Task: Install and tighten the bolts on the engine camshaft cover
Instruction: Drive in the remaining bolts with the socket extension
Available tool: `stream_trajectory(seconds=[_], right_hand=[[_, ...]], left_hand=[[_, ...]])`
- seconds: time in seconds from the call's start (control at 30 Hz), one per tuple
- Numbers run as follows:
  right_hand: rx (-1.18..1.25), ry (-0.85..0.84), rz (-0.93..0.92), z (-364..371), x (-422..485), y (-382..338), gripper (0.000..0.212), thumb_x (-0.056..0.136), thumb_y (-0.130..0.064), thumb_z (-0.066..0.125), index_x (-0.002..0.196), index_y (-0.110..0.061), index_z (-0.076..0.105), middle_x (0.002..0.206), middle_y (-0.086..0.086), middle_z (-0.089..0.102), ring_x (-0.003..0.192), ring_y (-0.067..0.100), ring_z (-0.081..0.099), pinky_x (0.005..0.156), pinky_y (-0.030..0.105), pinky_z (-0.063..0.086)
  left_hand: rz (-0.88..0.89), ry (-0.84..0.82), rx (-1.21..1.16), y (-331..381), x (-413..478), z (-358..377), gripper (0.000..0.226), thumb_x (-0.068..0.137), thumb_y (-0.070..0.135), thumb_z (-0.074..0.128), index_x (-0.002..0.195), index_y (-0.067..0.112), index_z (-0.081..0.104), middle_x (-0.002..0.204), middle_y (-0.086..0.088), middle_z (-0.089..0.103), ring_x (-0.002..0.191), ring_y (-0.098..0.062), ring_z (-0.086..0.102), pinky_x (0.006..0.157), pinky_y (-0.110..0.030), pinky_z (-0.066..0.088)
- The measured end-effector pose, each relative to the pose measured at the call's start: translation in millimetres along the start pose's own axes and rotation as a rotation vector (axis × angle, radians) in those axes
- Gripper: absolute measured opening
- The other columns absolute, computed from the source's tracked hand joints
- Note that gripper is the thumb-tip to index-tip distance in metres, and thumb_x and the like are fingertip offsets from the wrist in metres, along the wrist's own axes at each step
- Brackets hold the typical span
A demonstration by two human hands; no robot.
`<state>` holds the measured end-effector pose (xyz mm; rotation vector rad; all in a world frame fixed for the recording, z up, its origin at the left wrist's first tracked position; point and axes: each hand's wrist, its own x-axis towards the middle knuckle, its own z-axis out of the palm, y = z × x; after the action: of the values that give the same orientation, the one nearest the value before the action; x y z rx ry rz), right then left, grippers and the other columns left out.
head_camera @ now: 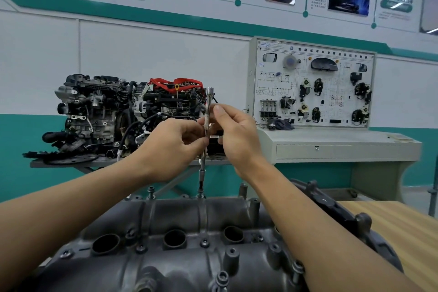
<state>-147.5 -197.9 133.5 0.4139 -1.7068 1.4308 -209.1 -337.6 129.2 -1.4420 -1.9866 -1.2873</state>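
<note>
My left hand (175,147) pinches the slim steel driver (203,163) at its knurled grip, holding it upright. Its tip sits on a bolt (201,193) at the far edge of the dark, rough cast cover (189,256) with its round wells. My right hand (237,140) pinches the same shaft from the other side, above the wood-grain table (391,225)

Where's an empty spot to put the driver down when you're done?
The wooden tabletop right of the camshaft cover looks bare. The grey desk below the wiring board has room between the dark bundle and the flat piece at its right end. Crowded: the shelf under the display engines, and the cover around the driver, all bolts and holes.
</note>
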Motion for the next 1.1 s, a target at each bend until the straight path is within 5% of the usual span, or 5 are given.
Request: stream_trajectory(seconds=[0.1, 0.27, 0.57, 0.77, 1.1], right_hand=[[0.01, -0.05, 0.02, 1.4, -1.0, 0.9, 0.031, 0.104, -0.016, 0.046, 0.09, -0.018, 0.073, 0.078, -0.005, 0.073, 0.074, 0.005, 0.069, 0.065, 0.016, 0.053], [0.012, -0.05, 0.001, 2.2, 0.0, 4.4, 0.019, 0.099, -0.017, 0.056, 0.089, -0.019, 0.072, 0.084, -0.003, 0.075, 0.08, 0.009, 0.071, 0.069, 0.02, 0.055], [-0.033, 0.064, -0.008, -0.3, -0.6, 5.0, 0.017, 0.082, -0.027, 0.08, 0.085, -0.019, 0.066, 0.076, -0.005, 0.071, 0.072, 0.008, 0.068, 0.064, 0.017, 0.052], [-0.04, 0.0, 0.058, 0.7, -1.5, -0.5, 0.025, 0.101, -0.025, 0.053, 0.094, -0.011, 0.073, 0.085, -0.004, 0.074, 0.078, 0.003, 0.066, 0.063, 0.008, 0.047], [0.038, 0.041, -0.021, 1.5, -1.8, 1.5, 0.011, 0.092, -0.013, 0.069, 0.091, -0.023, 0.073, 0.084, -0.001, 0.077, 0.082, 0.013, 0.073, 0.077, 0.027, 0.058]], left_hand=[[-0.01, -0.04, -0.015, 1.6, -1.0, -0.8, 0.013, 0.097, 0.015, 0.063, 0.092, 0.017, 0.075, 0.085, 0.005, 0.077, 0.078, -0.01, 0.071, 0.074, -0.035, 0.059], [-0.042, -0.068, -0.006, 2.5, -1.6, -0.9, 0.021, 0.098, 0.022, 0.063, 0.093, 0.004, 0.074, 0.09, -0.023, 0.072, 0.072, -0.029, 0.065, 0.077, -0.057, 0.055], [-0.06, -0.009, 0.019, 5.0, -1.0, -1.9, 0.015, 0.086, 0.026, 0.078, 0.078, 0.014, 0.076, 0.066, -0.001, 0.074, 0.059, -0.012, 0.067, 0.063, -0.033, 0.057], [-0.059, -0.029, 0.071, 4.0, -0.8, -0.5, 0.014, 0.095, 0.02, 0.067, 0.087, 0.016, 0.077, 0.07, 0.001, 0.074, 0.062, -0.007, 0.066, 0.065, -0.027, 0.057], [-0.065, -0.024, 0.034, 5.9, -2.6, -0.6, 0.021, 0.093, 0.03, 0.07, 0.082, 0.014, 0.078, 0.067, 0.002, 0.074, 0.057, -0.005, 0.063, 0.056, -0.018, 0.049]])
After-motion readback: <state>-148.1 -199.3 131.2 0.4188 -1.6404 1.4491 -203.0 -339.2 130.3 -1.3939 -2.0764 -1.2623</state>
